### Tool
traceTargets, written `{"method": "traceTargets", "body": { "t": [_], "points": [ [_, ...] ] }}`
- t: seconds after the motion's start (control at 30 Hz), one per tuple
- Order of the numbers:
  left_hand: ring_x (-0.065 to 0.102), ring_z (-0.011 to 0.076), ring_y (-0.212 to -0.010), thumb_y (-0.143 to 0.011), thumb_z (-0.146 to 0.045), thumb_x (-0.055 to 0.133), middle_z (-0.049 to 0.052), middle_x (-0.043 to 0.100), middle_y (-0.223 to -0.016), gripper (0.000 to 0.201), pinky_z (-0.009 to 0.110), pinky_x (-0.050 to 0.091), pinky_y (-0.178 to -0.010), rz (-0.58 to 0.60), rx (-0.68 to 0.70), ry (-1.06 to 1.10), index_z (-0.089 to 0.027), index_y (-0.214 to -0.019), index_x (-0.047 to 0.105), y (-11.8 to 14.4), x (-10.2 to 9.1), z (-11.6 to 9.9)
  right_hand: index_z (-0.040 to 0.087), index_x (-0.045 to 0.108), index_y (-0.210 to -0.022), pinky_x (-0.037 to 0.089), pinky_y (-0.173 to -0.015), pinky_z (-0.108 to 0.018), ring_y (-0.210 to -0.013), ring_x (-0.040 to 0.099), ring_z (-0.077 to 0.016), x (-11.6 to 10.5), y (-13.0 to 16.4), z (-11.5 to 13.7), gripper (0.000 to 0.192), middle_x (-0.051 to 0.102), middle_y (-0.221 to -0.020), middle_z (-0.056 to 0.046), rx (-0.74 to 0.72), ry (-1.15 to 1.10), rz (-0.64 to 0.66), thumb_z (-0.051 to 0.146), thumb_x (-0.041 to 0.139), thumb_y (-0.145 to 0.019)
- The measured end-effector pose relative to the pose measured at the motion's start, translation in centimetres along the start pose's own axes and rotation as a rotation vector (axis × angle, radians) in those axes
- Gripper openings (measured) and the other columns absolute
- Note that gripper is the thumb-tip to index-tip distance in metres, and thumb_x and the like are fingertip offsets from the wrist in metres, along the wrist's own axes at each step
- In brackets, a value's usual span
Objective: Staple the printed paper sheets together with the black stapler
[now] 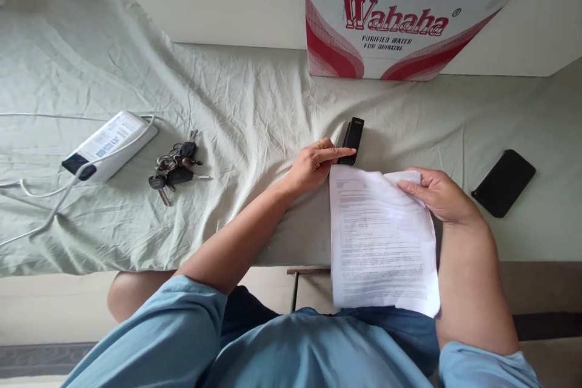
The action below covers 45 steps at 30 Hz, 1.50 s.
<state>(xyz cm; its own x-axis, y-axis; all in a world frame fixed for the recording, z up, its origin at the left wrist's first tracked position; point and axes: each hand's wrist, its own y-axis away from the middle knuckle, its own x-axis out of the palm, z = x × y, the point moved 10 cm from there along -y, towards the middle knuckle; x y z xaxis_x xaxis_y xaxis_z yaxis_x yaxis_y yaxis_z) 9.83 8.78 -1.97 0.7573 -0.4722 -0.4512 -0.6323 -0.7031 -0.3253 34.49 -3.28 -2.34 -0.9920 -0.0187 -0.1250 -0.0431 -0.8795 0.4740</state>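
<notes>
My left hand reaches to a small black stapler, its index finger stretched across the near end of the stapler and the other fingers curled in. The upper left corner of some printed paper sheets meets the stapler's near end there. Between thumb and fingers, my right hand pinches the upper right edge of the sheets. They hang over the table's front edge towards my lap. How many sheets there are I cannot tell.
A Wahaha water carton stands at the back. To the left lie a bunch of keys and a white power bank with cables. A black phone lies on the right. A wrinkled pale green cloth covers the table.
</notes>
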Motion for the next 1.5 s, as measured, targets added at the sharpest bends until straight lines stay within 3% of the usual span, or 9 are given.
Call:
{"method": "traceTargets", "body": {
  "t": [0.13,0.27,0.4,0.53,0.63,0.77,1.03,1.3,1.5],
  "points": [
    [0.059,0.0108,-0.073,-0.107,-0.037,0.077,0.002,0.072,-0.095,0.050,0.026,0.053,-0.074,-0.061,-0.099,0.303,-0.020,-0.154,0.079,-0.5,-1.0,0.7,0.027,0.090,-0.089,0.064,-0.060,-0.033,-0.067,0.078,-0.0219,1.4,1.1,1.1,0.039,0.084,-0.077,-0.002,-0.080,-0.006,0.117,0.063,0.103,-0.084],
    [0.053,0.0119,-0.063,-0.108,-0.082,0.066,0.005,0.071,-0.078,0.069,0.029,0.042,-0.060,-0.050,-0.349,0.577,-0.017,-0.102,0.086,-0.1,-0.4,2.0,0.029,0.086,-0.084,0.061,-0.057,-0.032,-0.062,0.073,-0.0190,-1.8,0.4,1.6,0.038,0.081,-0.074,0.002,-0.265,-0.204,-0.262,0.058,0.109,-0.076],
    [0.043,0.0116,-0.055,-0.104,-0.096,0.057,0.001,0.051,-0.058,0.086,0.033,0.032,-0.056,0.001,-0.373,0.656,-0.020,-0.063,0.060,0.2,-0.4,1.8,0.027,0.085,-0.088,0.068,-0.070,-0.035,-0.072,0.077,-0.0195,-3.9,-0.6,0.7,0.048,0.085,-0.086,0.001,-0.376,-0.303,-0.533,0.060,0.113,-0.067],
    [0.035,0.0092,-0.057,-0.091,-0.088,0.084,-0.003,0.041,-0.059,0.080,0.032,0.024,-0.056,0.169,-0.350,0.549,-0.020,-0.061,0.053,0.1,0.5,0.9,0.027,0.086,-0.092,0.073,-0.087,-0.042,-0.080,0.082,-0.0221,-5.0,-1.2,-0.3,0.048,0.086,-0.091,0.001,-0.398,-0.336,-0.627,0.057,0.113,-0.068],
    [0.035,0.0082,-0.057,-0.078,-0.078,0.101,-0.004,0.039,-0.059,0.079,0.029,0.024,-0.054,0.038,-0.373,0.513,-0.020,-0.059,0.051,-0.2,-0.4,1.4,0.027,0.087,-0.096,0.074,-0.100,-0.049,-0.094,0.086,-0.0269,-5.2,-1.1,-0.3,0.050,0.089,-0.097,-0.001,-0.413,-0.371,-0.657,0.058,0.113,-0.066],
    [0.066,0.0154,-0.068,-0.067,-0.074,0.108,0.003,0.074,-0.077,0.065,0.029,0.053,-0.062,-0.183,-0.449,0.703,-0.018,-0.082,0.078,-0.1,-1.0,3.0,0.027,0.086,-0.101,0.071,-0.111,-0.054,-0.112,0.087,-0.0320,-3.9,-1.6,0.0,0.056,0.091,-0.106,-0.004,-0.380,-0.370,-0.543,0.061,0.112,-0.065],
    [0.052,0.0088,-0.051,-0.077,-0.091,0.095,-0.002,0.061,-0.061,0.080,0.026,0.039,-0.048,-0.319,-0.512,0.758,-0.021,-0.067,0.058,0.4,-1.5,3.8,0.024,0.083,-0.099,0.071,-0.091,-0.045,-0.092,0.081,-0.0263,-5.9,-1.1,-0.5,0.050,0.085,-0.093,-0.001,-0.403,-0.091,-0.675,0.052,0.111,-0.068],
    [0.076,0.0201,-0.069,-0.086,-0.096,0.083,0.004,0.074,-0.071,0.075,0.031,0.059,-0.062,-0.293,-0.538,0.829,-0.022,-0.085,0.073,0.4,-1.0,3.9,0.029,0.085,-0.091,0.070,-0.086,-0.046,-0.089,0.078,-0.0269,-7.6,0.5,1.0,0.039,0.084,-0.093,-0.001,-0.530,-0.138,-0.803,0.054,0.107,-0.070],
    [0.083,0.0262,-0.080,-0.081,-0.092,0.090,0.012,0.085,-0.088,0.076,0.035,0.064,-0.069,-0.105,-0.570,0.785,-0.017,-0.095,0.080,0.7,0.2,3.3,0.025,0.086,-0.090,0.063,-0.082,-0.041,-0.083,0.072,-0.0225,-6.5,0.7,1.6,0.039,0.082,-0.090,-0.002,-0.534,-0.116,-0.804,0.054,0.105,-0.073]
  ]
}}
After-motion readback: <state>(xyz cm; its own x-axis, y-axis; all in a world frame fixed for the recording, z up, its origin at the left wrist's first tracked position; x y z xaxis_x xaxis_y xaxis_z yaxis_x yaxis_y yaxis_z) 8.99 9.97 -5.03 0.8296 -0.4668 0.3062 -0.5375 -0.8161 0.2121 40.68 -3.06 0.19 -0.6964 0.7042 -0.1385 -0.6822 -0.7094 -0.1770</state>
